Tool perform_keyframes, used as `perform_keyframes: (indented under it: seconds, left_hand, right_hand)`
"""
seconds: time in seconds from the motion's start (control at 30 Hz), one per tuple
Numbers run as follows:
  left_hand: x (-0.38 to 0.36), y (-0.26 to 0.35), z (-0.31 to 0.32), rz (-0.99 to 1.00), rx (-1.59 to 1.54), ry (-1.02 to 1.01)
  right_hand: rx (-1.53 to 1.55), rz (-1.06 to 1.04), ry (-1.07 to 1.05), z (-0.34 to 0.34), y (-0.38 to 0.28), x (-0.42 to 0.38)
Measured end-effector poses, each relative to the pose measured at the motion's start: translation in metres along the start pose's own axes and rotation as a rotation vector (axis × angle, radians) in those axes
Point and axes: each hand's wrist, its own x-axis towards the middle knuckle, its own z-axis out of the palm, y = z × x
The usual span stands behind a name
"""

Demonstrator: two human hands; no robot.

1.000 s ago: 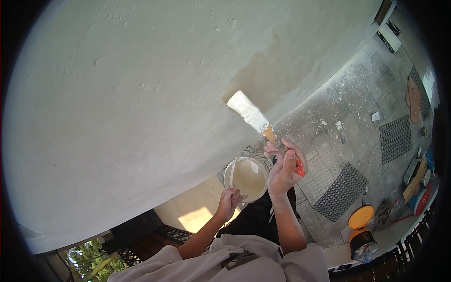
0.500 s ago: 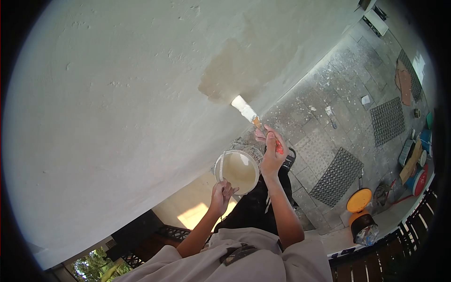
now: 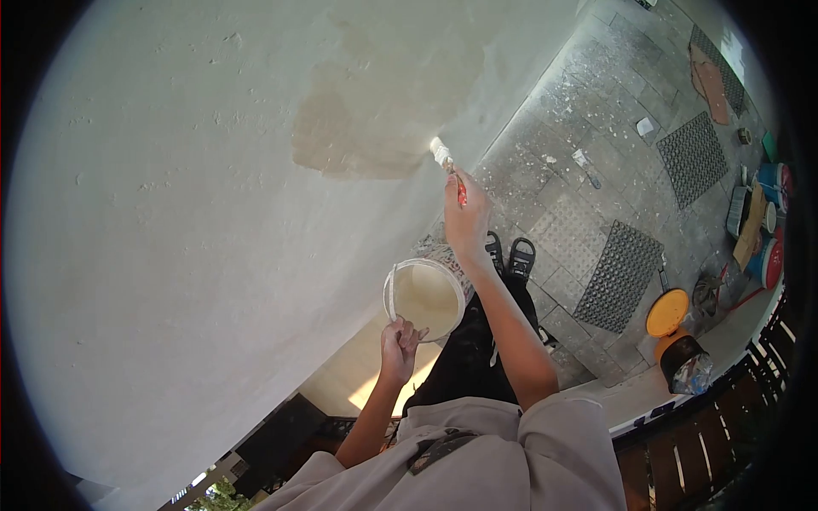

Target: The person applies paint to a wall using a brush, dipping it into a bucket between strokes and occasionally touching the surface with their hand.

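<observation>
My right hand [image 3: 468, 217] is closed round the red handle of a paintbrush [image 3: 441, 154], whose white-coated bristles touch the wall [image 3: 187, 255]. Left of the bristles, a darker, wet-looking patch [image 3: 358, 123] spreads over the pale wall. My left hand [image 3: 400, 345] grips a white bucket [image 3: 388, 294] at its rim and handle strap. Cream-coloured paint [image 3: 426, 302] lies inside the bucket, which is held in front of my legs. The bristle tip is partly hard to make out against the bright wall.
Paint-spattered grey paving [image 3: 554, 187] runs along the wall's foot. Dark textured mats [image 3: 619, 277] and a scraper-like tool [image 3: 587, 169] lie on it. An orange lid [image 3: 667, 312], a red-and-blue bucket [image 3: 764, 260] and other containers stand at the right. My sandalled feet [image 3: 521, 257] are below.
My right hand has swung the brush up along the wall, its bristles now at the patch's right edge. The dark patch looks wider. My left hand still has the bucket. The view has shifted.
</observation>
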Motion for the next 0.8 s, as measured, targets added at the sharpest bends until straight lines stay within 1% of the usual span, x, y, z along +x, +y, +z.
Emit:
perform_keyframes:
  seconds: [0.1,0.2,0.3,0.4,0.5,0.6,0.7,0.8]
  left_hand:
    - [-0.001,0.0,0.003,-0.006,0.004,0.006]
    - [-0.002,0.0,0.008,-0.016,0.01,0.015]
    - [-0.002,-0.001,0.006,-0.025,0.024,0.007]
    - [-0.001,0.0,0.006,-0.034,0.025,-0.018]
    - [0.0,0.0,0.002,-0.04,0.02,-0.033]
    - [0.0,-0.001,0.003,-0.041,0.03,-0.024]
    - [0.002,0.0,0.004,-0.04,0.039,-0.024]
    - [-0.001,-0.003,0.0,-0.045,0.039,-0.016]
  right_hand:
    - [0.127,-0.011,0.005,-0.001,-0.017,-0.001]
    - [0.46,0.022,-0.011,-0.024,-0.031,-0.011]
    - [0.505,-0.034,0.113,-0.033,-0.037,-0.014]
    - [0.674,-0.059,0.042,-0.033,-0.036,-0.008]
    - [0.644,-0.005,-0.006,-0.018,0.0,-0.001]
    - [0.473,0.085,-0.038,-0.013,0.039,0.011]
    - [0.277,0.069,-0.049,-0.01,0.048,0.014]
    - [0.169,-0.07,-0.014,-0.003,0.029,0.009]
